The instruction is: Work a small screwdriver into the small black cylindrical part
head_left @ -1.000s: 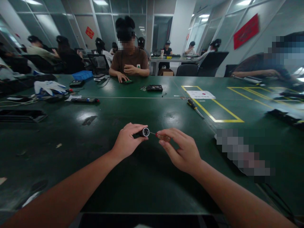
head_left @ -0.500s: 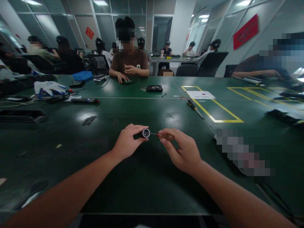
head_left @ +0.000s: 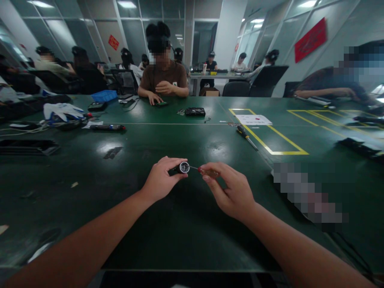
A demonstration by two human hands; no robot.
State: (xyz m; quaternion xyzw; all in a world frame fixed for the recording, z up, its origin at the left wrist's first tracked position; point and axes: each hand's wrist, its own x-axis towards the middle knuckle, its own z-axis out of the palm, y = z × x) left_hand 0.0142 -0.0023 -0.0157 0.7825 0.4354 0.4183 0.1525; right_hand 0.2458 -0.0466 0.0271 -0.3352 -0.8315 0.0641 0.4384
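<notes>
Green tabletop (head_left: 186, 240), yellow outlines (head_left: 289, 153), glass partitions (head_left: 130, 34), screwdriver (head_left: 211, 173) in right hand (head_left: 232, 186)

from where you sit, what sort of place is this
Probably a shared assembly or repair workshop: a large green table, a small screwdriver in the right hand, and people seated beyond.

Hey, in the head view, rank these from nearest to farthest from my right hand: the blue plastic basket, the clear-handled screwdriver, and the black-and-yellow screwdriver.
From your right hand:
1. Clear-handled screwdriver: held in its fingertips.
2. Black-and-yellow screwdriver: ahead, slightly right.
3. Blue plastic basket: far off, ahead and left.
</notes>
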